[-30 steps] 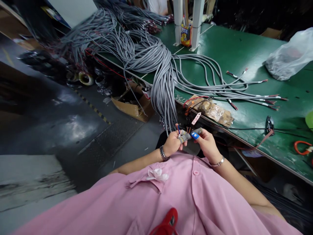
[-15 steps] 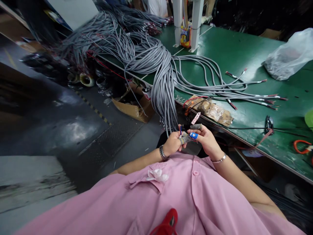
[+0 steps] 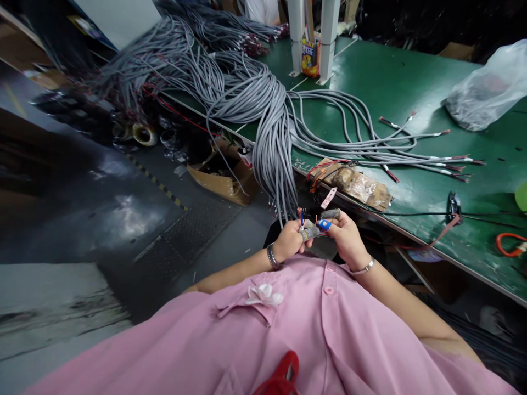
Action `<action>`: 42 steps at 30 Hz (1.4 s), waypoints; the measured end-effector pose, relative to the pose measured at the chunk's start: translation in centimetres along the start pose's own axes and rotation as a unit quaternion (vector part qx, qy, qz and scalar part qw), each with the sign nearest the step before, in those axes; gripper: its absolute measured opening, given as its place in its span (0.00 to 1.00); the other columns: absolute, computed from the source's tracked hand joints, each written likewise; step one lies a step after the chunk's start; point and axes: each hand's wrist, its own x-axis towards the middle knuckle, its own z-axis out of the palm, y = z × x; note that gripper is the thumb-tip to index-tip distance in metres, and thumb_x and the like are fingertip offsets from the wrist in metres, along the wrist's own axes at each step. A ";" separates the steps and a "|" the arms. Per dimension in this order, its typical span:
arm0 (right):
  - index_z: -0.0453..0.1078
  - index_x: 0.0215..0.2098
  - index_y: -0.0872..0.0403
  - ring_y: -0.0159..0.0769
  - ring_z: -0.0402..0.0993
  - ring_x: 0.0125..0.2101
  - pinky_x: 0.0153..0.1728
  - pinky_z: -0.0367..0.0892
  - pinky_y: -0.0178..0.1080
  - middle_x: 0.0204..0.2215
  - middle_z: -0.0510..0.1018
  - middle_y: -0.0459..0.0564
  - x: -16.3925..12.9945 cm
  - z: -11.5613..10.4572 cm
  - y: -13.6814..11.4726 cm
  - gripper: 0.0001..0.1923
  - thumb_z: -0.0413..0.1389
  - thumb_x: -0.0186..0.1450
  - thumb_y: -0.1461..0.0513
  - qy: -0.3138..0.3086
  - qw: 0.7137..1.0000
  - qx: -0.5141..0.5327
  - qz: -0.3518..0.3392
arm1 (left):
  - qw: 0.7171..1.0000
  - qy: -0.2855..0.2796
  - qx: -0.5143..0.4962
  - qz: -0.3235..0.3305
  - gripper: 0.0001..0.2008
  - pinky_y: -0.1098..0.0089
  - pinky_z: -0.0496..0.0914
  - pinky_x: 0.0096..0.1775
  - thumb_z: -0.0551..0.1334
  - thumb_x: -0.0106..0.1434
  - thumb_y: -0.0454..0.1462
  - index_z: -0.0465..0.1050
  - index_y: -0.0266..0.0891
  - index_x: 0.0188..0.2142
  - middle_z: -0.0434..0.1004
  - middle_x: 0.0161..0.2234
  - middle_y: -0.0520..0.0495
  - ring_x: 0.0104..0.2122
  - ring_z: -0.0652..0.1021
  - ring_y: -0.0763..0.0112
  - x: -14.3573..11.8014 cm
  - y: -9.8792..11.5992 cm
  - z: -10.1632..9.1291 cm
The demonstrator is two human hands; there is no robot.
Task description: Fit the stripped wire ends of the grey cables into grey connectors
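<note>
From the head camera we see our left hand (image 3: 289,241) pinched on the stripped end of a grey cable (image 3: 284,206), whose coloured wires (image 3: 301,214) fan out just above the knuckles. Our right hand (image 3: 345,237), with taped fingertips (image 3: 324,224), closes on those same wires from the other side, touching the left. The cable hangs from the bundle (image 3: 263,104) on the green counter (image 3: 411,88) beyond both hands.

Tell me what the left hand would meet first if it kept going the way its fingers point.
The left hand points right, at the right hand. It would probably meet that hand's blue-capped fingertip first, just past the coloured wire ends; depth is hard to judge.
</note>
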 end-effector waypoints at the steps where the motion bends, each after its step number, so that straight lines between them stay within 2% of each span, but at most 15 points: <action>1: 0.69 0.36 0.52 0.32 0.74 0.27 0.32 0.70 0.37 0.30 0.79 0.46 0.1 -0.3 -0.1 0.16 0.67 0.52 0.58 -0.006 1.000 0.009 0.011 | 1.000 -0.003 -0.009 -0.005 0.17 0.77 0.53 0.14 0.62 0.57 0.47 0.66 0.36 0.22 0.68 0.16 0.54 0.11 0.62 0.83 0.0 0.1 -0.2; 4: 0.70 0.39 0.51 0.33 0.74 0.29 0.33 0.71 0.38 0.35 0.80 0.50 0.9 -1.7 -0.5 0.18 0.61 0.58 0.49 0.000 0.998 0.045 0.046 | 0.999 -0.020 -0.044 -0.024 0.18 0.78 0.51 0.13 0.63 0.56 0.48 0.67 0.35 0.23 0.68 0.16 0.54 0.10 0.61 0.84 0.2 0.3 -0.9; 7: 0.71 0.37 0.52 0.32 0.73 0.27 0.29 0.71 0.36 0.34 0.80 0.51 2.3 -2.8 -1.1 0.23 0.54 0.60 0.42 -0.005 0.994 0.064 0.086 | 0.996 -0.050 -0.071 -0.038 0.18 0.78 0.49 0.12 0.64 0.55 0.48 0.69 0.34 0.26 0.68 0.16 0.54 0.09 0.60 0.84 0.5 0.7 -1.4; 11: 0.71 0.36 0.52 0.30 0.70 0.25 0.26 0.69 0.34 0.35 0.79 0.50 4.0 -2.5 -2.0 0.24 0.55 0.58 0.41 -0.093 0.985 0.063 0.132 | 0.992 -0.078 -0.092 -0.038 0.17 0.78 0.48 0.11 0.65 0.53 0.47 0.69 0.34 0.26 0.68 0.15 0.54 0.08 0.59 0.84 1.5 1.4 -1.6; 13: 0.71 0.36 0.52 0.28 0.68 0.23 0.24 0.67 0.33 0.34 0.79 0.49 4.4 -1.8 -2.1 0.22 0.58 0.57 0.43 -0.116 0.985 0.051 0.120 | 0.991 -0.081 -0.100 -0.037 0.16 0.78 0.48 0.11 0.66 0.52 0.46 0.68 0.34 0.25 0.68 0.14 0.53 0.08 0.59 0.83 2.1 1.8 -1.5; 14: 0.71 0.35 0.52 0.27 0.66 0.22 0.23 0.65 0.32 0.32 0.78 0.48 4.5 -1.5 -2.1 0.21 0.60 0.57 0.45 -0.107 0.989 0.040 0.096 | 0.991 -0.082 -0.103 -0.037 0.17 0.78 0.48 0.11 0.66 0.52 0.47 0.68 0.34 0.25 0.68 0.14 0.53 0.08 0.59 0.83 2.4 2.0 -1.5; 16: 0.70 0.31 0.53 0.26 0.61 0.19 0.21 0.61 0.31 0.26 0.76 0.45 4.6 -1.1 -1.6 0.19 0.61 0.56 0.46 -0.049 0.999 0.005 0.019 | 0.990 -0.085 -0.110 -0.039 0.18 0.78 0.48 0.11 0.66 0.51 0.47 0.67 0.34 0.24 0.68 0.14 0.53 0.08 0.59 0.84 3.1 2.2 -1.5; 18: 0.70 0.28 0.53 0.26 0.59 0.18 0.20 0.59 0.32 0.21 0.73 0.44 4.7 -0.8 -1.0 0.20 0.59 0.57 0.45 0.025 0.996 -0.045 -0.067 | 0.989 -0.083 -0.119 -0.041 0.18 0.78 0.47 0.11 0.68 0.49 0.47 0.67 0.34 0.24 0.67 0.13 0.53 0.08 0.58 0.84 3.7 2.2 -1.5; 20: 0.70 0.27 0.53 0.27 0.60 0.18 0.22 0.60 0.33 0.21 0.73 0.45 4.8 -0.7 -0.5 0.24 0.54 0.59 0.41 0.063 0.989 -0.078 -0.111 | 0.988 -0.079 -0.127 -0.044 0.19 0.78 0.46 0.11 0.68 0.47 0.48 0.67 0.35 0.24 0.67 0.13 0.53 0.08 0.58 0.84 4.1 2.1 -1.5; 23: 0.71 0.30 0.52 0.30 0.65 0.21 0.24 0.63 0.35 0.23 0.74 0.47 5.3 -0.6 -0.2 0.29 0.50 0.57 0.36 0.028 0.997 -0.048 -0.060 | 0.987 -0.085 -0.128 -0.049 0.19 0.78 0.46 0.12 0.68 0.47 0.48 0.68 0.34 0.24 0.67 0.12 0.52 0.08 0.58 0.83 4.6 1.9 -1.5; 25: 0.71 0.31 0.52 0.32 0.68 0.22 0.24 0.65 0.36 0.24 0.75 0.48 5.8 -0.4 -0.2 0.30 0.51 0.55 0.35 0.002 1.000 0.000 -0.009 | 0.986 -0.098 -0.127 -0.049 0.19 0.77 0.46 0.12 0.67 0.48 0.48 0.68 0.34 0.24 0.66 0.12 0.52 0.08 0.58 0.83 4.8 1.6 -1.5; 27: 0.71 0.31 0.53 0.33 0.70 0.23 0.26 0.67 0.37 0.25 0.76 0.48 6.1 -0.2 -0.3 0.29 0.54 0.54 0.36 0.011 0.999 0.045 0.013 | 0.985 -0.111 -0.126 -0.046 0.18 0.77 0.46 0.12 0.66 0.49 0.48 0.68 0.34 0.23 0.66 0.12 0.52 0.08 0.58 0.83 4.9 1.3 -1.4; 32: 0.71 0.30 0.53 0.33 0.71 0.25 0.29 0.69 0.36 0.26 0.77 0.48 6.4 0.2 -0.1 0.25 0.58 0.54 0.40 0.051 0.994 0.099 0.011 | 0.983 -0.127 -0.127 -0.045 0.16 0.77 0.46 0.12 0.65 0.51 0.46 0.68 0.34 0.23 0.66 0.12 0.52 0.08 0.58 0.83 5.0 0.8 -1.4; 37: 0.70 0.30 0.52 0.32 0.71 0.24 0.27 0.68 0.36 0.25 0.76 0.46 6.4 0.0 0.2 0.25 0.58 0.54 0.40 0.021 0.992 0.123 0.025 | 0.985 -0.102 -0.128 -0.061 0.17 0.78 0.46 0.12 0.67 0.48 0.47 0.66 0.35 0.22 0.66 0.12 0.53 0.08 0.58 0.84 4.8 1.0 -1.2; 42: 0.70 0.30 0.52 0.30 0.69 0.23 0.26 0.67 0.35 0.23 0.74 0.44 6.4 -0.1 0.2 0.25 0.59 0.53 0.39 0.008 0.990 0.139 0.013 | 0.983 -0.102 -0.140 -0.055 0.16 0.78 0.46 0.11 0.66 0.49 0.46 0.67 0.34 0.23 0.66 0.12 0.53 0.08 0.58 0.83 4.7 0.9 -1.3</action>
